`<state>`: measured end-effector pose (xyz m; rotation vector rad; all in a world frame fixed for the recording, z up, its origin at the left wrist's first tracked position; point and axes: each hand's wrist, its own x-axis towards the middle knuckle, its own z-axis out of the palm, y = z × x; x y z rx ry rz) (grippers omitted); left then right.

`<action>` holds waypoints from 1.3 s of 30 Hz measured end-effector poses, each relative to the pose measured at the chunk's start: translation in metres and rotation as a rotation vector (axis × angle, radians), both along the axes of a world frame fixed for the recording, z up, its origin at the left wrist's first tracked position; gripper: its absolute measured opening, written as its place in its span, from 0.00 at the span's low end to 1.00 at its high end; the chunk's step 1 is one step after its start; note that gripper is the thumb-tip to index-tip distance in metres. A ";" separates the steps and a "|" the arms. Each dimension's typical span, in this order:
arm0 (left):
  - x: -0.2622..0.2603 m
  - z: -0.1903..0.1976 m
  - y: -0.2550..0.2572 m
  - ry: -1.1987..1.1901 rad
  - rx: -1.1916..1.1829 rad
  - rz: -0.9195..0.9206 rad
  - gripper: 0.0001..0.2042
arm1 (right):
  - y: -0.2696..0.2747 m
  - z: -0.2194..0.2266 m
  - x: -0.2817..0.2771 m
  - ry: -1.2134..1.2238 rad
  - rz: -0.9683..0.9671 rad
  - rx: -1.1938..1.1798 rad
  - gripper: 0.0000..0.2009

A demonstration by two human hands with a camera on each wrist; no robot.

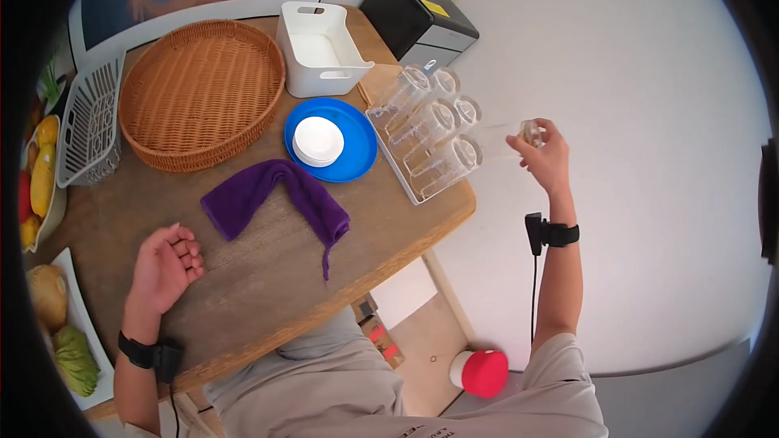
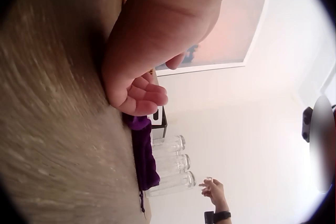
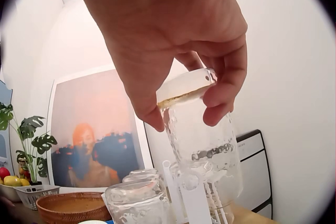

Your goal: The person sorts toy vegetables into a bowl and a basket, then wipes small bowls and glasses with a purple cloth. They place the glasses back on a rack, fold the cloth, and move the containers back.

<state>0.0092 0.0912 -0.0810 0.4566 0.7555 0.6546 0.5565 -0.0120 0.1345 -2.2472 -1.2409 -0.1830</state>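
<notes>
My right hand (image 1: 545, 154) grips an upside-down clear glass (image 3: 202, 134) by its base, thumb on one side and fingers on the other. The glass is beside a white tray (image 1: 395, 164) that holds several more upside-down glasses (image 1: 434, 120); in the right wrist view it overlaps them. On the near left of the wooden table, my left hand (image 1: 168, 266) lies with loosely curled fingers and nothing in it. A purple cloth (image 1: 276, 186) with a hanging loop lies bent on the table to its right, apart from the fingers in the head view.
Beyond the cloth, a blue plate (image 1: 357, 154) carries stacked white dishes (image 1: 318, 142). Behind stand a round wicker tray (image 1: 203, 93), a white bin (image 1: 312, 77) and a black-and-grey box (image 1: 422, 16). A grey basket (image 1: 91, 122) and food (image 1: 42, 178) line the left; a wall is at right.
</notes>
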 end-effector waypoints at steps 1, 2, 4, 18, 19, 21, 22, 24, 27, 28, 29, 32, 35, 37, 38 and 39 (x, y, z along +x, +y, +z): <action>-0.001 -0.001 0.001 -0.015 -0.020 -0.001 0.13 | 0.007 -0.003 0.002 0.000 0.010 -0.037 0.33; -0.001 -0.002 0.001 -0.027 -0.037 0.011 0.14 | 0.014 -0.006 0.005 0.000 0.020 -0.076 0.33; 0.000 -0.001 0.002 -0.039 -0.038 0.022 0.13 | 0.028 -0.012 0.010 -0.021 0.037 -0.175 0.33; -0.004 -0.005 0.001 -0.104 -0.017 0.013 0.12 | 0.066 -0.038 0.056 0.054 0.051 -0.650 0.30; -0.004 -0.006 0.001 -0.108 -0.015 0.006 0.12 | 0.070 -0.037 0.055 0.005 0.026 -0.679 0.32; -0.005 -0.008 0.001 -0.116 -0.013 -0.005 0.12 | 0.079 -0.036 0.050 -0.085 0.065 -0.583 0.34; -0.005 -0.009 0.001 -0.121 -0.010 -0.009 0.12 | 0.084 -0.035 0.048 -0.128 0.085 -0.534 0.35; -0.006 -0.011 0.002 -0.130 -0.004 -0.016 0.12 | 0.096 -0.042 0.059 -0.077 0.164 -0.506 0.36; -0.007 -0.013 0.002 -0.147 0.009 -0.026 0.12 | 0.111 -0.040 0.060 0.052 0.241 -0.539 0.33; -0.007 -0.014 0.002 -0.148 0.014 -0.027 0.12 | 0.114 -0.038 0.058 0.104 0.259 -0.563 0.31; -0.008 -0.015 0.002 -0.150 0.019 -0.030 0.12 | 0.116 -0.034 0.056 0.066 0.251 -0.557 0.30; -0.009 -0.014 0.003 -0.160 0.029 -0.036 0.12 | 0.112 -0.010 0.046 -0.027 0.204 -0.517 0.26; -0.010 -0.015 0.002 -0.171 0.020 -0.038 0.12 | 0.098 0.038 0.048 -0.071 0.217 -0.455 0.31; -0.011 -0.017 0.003 -0.171 0.023 -0.043 0.12 | 0.069 0.075 -0.002 -0.311 0.062 -0.337 0.25; -0.011 -0.018 0.004 -0.171 0.032 -0.051 0.12 | 0.049 0.078 -0.018 -0.420 0.086 -0.166 0.25; -0.011 -0.019 0.003 -0.172 0.041 -0.059 0.13 | 0.029 0.079 -0.029 -0.524 0.107 0.009 0.26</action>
